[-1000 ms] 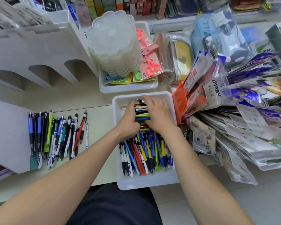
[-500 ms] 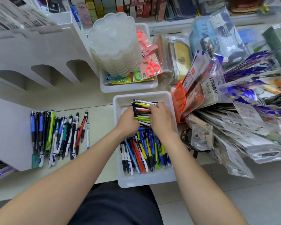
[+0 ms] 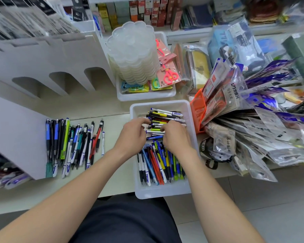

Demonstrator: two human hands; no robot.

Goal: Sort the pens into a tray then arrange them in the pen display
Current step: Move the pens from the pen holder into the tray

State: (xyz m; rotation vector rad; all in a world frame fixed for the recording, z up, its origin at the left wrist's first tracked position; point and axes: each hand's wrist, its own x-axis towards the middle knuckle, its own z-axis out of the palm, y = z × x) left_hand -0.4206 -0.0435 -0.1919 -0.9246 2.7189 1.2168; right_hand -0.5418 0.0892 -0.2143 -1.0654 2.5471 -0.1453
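Observation:
A white tray (image 3: pixel 189 188) sits at the counter's front edge with two groups of pens. Crosswise pens (image 3: pixel 167 115) lie in its far half, lengthwise pens (image 3: pixel 158 163) in its near half. My left hand (image 3: pixel 132 135) and my right hand (image 3: pixel 175 135) are both over the crosswise pile, fingers curled onto the pens from either side. Which single pens they pinch is hidden by the fingers. A row of loose pens (image 3: pixel 72 144) lies on the counter to the left. The white pen display (image 3: pixel 47 64) with arched slots stands at the back left.
A second white tray (image 3: pixel 147 94) behind holds stacked clear plastic lids (image 3: pixel 132 53) and packaged scissors. An orange basket (image 3: pixel 197 109) and a heap of plastic-wrapped packets (image 3: pixel 253 120) crowd the tray's right side. A white panel (image 3: pixel 14 134) stands at the left.
Both hands have drawn back a little toward me along the crosswise pile, uncovering more of its far pens. The camera has tilted slightly.

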